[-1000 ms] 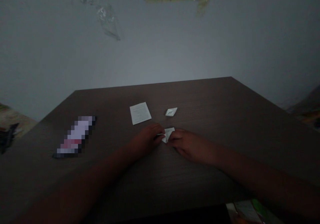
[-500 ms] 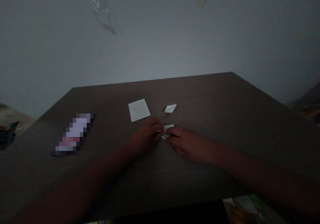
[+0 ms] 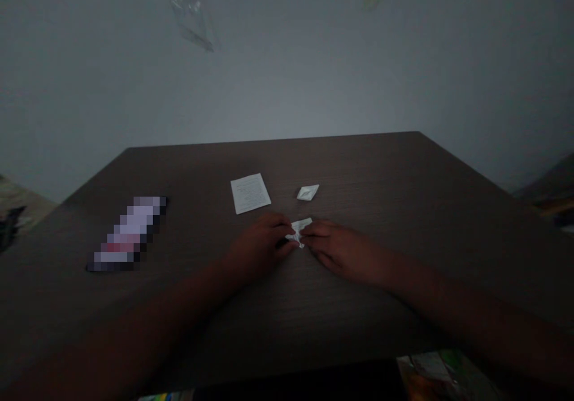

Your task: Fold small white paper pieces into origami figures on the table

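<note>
From my seat, the far left of the dark wooden table [image 3: 403, 210] runs off on a diagonal edge. A blurred oblong object [image 3: 127, 233] lies close inside that edge, with bare wood all round it. Between it and the hands there is a broad open stretch of tabletop.

My left hand [image 3: 262, 242] rests on the wood near the middle, fingers curled in and pinching the left side of a folded paper piece [image 3: 299, 231]. Just beyond that hand, a flat square sheet [image 3: 250, 193] lies apart from it, towards the far edge. The far edge itself runs straight across, close against a pale wall [image 3: 287, 90].

The folded paper piece sits low on the table between the two sets of fingertips, touching both, slightly crumpled and white. Behind it, a little to the right and clear of both hands, lies a small folded shape [image 3: 307, 192].

My right hand [image 3: 338, 248] comes in from the right, its fingertips closed on the piece's right side and its palm down on the wood. Past it the table is open wood out to the right edge, which slants away. The near edge cuts across just under my forearms.
</note>
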Motion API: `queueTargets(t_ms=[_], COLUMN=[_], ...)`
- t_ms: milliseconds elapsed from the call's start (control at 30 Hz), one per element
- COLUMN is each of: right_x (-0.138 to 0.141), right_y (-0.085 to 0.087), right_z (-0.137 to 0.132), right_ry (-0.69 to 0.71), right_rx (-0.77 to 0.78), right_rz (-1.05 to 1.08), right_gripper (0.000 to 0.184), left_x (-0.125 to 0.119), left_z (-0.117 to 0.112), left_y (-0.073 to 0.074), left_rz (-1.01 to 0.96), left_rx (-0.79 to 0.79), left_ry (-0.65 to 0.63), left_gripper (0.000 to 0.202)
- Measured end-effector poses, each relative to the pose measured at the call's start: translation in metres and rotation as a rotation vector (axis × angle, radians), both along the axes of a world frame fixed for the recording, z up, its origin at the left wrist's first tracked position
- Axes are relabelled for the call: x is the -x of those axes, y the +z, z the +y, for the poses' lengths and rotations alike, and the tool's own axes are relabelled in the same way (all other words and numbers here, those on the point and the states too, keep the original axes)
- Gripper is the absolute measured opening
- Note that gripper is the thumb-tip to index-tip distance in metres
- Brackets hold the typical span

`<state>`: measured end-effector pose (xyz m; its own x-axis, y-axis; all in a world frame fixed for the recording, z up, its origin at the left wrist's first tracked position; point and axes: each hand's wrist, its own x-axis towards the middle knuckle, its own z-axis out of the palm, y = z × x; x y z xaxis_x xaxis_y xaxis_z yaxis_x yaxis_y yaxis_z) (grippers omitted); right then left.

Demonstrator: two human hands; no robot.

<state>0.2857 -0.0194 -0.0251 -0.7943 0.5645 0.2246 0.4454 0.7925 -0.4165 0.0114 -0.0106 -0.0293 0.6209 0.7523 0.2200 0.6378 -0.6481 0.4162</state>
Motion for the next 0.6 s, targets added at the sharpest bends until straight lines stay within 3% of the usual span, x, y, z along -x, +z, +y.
queueTargets(t_ms=[233, 600], right_x=[0.0004, -0.0017], right_y=[0.0063, 0.0062], right_z=[-0.0028, -0.0014], right_ry=[-0.006, 0.023], right_rx=[-0.003, 0.004], right_rz=[-0.027, 0.022], right_gripper=[0.037, 0.032], left_x=[-0.0011, 0.0041], left_z=[-0.0027, 0.0023], left_y=[0.0017, 0.0009], left_rz=[0.027, -0.012], left_rx=[-0.004, 0.037], left_ry=[0.051, 0.022], left_gripper=[0.013, 0.013])
